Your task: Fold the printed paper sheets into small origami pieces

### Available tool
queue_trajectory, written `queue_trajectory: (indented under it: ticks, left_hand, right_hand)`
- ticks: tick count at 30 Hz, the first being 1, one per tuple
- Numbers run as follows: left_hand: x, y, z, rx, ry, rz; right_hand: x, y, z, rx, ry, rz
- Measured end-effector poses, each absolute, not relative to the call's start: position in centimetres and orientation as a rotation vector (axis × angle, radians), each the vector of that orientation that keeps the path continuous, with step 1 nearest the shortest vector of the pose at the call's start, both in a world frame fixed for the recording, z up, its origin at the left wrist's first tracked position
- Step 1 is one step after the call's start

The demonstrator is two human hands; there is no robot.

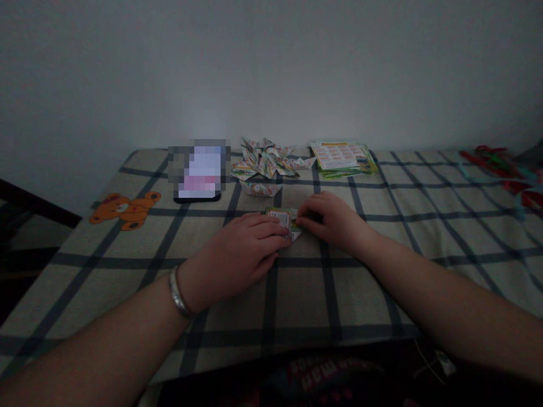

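Note:
A small folded piece of printed paper, green and white, lies on the checked tablecloth in front of me. My left hand, with a silver bangle at the wrist, rests flat over its left part, fingers stretched out. At the paper's right end, my right hand pinches a pale corner between thumb and forefinger. Just beyond the hands sits a folded paper boat. Behind it is a heap of similar folded paper pieces.
A stack of printed leaflets lies by the wall, right of the heap. On the left are a phone with a lit, blurred screen and an orange teddy bear cutout. Red and light-blue material is bunched at the far right.

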State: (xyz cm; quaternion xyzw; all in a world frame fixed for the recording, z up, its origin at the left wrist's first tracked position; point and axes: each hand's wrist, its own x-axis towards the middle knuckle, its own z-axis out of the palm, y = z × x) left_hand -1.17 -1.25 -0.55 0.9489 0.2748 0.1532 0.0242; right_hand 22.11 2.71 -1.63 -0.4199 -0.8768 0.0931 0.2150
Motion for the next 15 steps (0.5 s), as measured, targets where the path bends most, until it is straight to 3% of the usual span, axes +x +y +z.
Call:
queue_trajectory:
  ticks: [15]
  left_hand:
    - [-0.89,-1.47,-0.38,2.925,0.884,0.500]
  right_hand:
    - [22.06,2.78,-1.89,-1.199,-2.407,0.252]
